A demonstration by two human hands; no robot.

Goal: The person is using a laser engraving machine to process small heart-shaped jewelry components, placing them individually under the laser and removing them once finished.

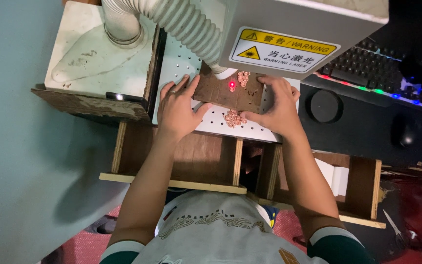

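A pale printed shirt [211,230] is seen nearest the camera. Beyond it, a wooden board [228,93] is held flat on the perforated table [211,120]: the left hand [177,107] is spread on its left edge, the right hand [277,105] is pressed on its right. Small copper rings [234,118] are heaped just beside the right fingertips.

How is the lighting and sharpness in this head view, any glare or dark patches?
Head view: sharp overall; a red laser dot blooms on the wooden block between left hand and right hand; the keyboard side falls into deep shadow; slight wide-angle bending at edges.
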